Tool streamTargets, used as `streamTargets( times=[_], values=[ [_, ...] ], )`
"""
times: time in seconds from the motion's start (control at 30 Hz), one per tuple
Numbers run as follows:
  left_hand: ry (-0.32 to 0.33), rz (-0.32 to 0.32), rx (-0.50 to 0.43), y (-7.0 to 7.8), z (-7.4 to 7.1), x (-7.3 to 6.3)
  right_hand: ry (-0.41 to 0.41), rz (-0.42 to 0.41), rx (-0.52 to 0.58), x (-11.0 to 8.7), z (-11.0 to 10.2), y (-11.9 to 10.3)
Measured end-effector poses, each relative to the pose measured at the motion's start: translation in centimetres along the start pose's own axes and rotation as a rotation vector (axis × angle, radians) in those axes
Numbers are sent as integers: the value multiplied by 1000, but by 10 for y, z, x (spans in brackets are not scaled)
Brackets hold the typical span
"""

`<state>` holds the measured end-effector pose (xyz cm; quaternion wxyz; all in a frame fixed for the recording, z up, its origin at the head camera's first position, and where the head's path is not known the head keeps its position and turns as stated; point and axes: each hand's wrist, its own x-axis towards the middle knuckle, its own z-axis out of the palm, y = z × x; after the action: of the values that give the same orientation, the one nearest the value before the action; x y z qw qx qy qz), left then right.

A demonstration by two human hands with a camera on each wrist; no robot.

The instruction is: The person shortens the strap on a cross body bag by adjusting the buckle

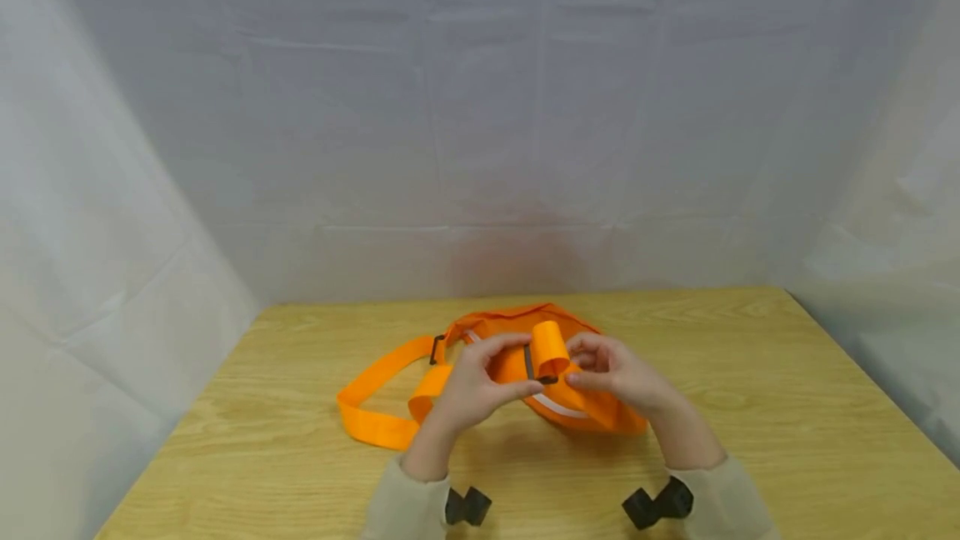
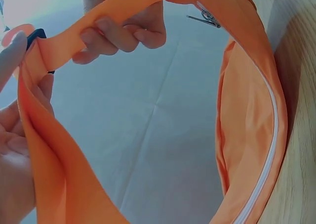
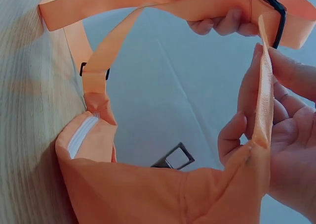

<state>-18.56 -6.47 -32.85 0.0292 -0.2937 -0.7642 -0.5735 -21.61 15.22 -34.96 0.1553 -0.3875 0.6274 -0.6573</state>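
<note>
An orange waist bag (image 1: 622, 417) with a white zip (image 1: 562, 409) lies on the table, its zip side towards me. My left hand (image 1: 472, 390) pinches a black strap buckle (image 1: 529, 363) above the bag, between thumb and fingers. An orange strap loop (image 1: 550, 344) stands up out of that buckle. Just right of it, my right hand (image 1: 618, 369) pinches the strap (image 3: 264, 80) that runs from the bag to the buckle. In the left wrist view, the right fingers (image 2: 118, 36) curl around that strap.
The rest of the strap (image 1: 375, 432) loops out left on the wooden table (image 1: 285, 407). A second black slider (image 1: 435, 350) sits near the bag's left end. White sheeting (image 1: 480, 148) hangs behind and at both sides. Black devices (image 1: 467, 507) stick out at the wrists.
</note>
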Motion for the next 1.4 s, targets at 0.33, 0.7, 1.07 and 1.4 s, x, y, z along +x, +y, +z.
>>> streamTargets(
  times=[0.33, 0.7, 1.07, 1.4],
  values=[
    [-38, 4, -86, -9, 1, 1, 27, -12, 65, 0, 2, -1],
    [-90, 9, -101, -8, 4, 2, -82, -116, 72, 1, 3, 0],
    [-161, -24, -118, 21, 5, 0, -74, -86, 37, 4, 8, 1],
    [-185, 15, -66, 18, 5, 0, -79, -51, 98, 1, 9, 2]
  ],
)
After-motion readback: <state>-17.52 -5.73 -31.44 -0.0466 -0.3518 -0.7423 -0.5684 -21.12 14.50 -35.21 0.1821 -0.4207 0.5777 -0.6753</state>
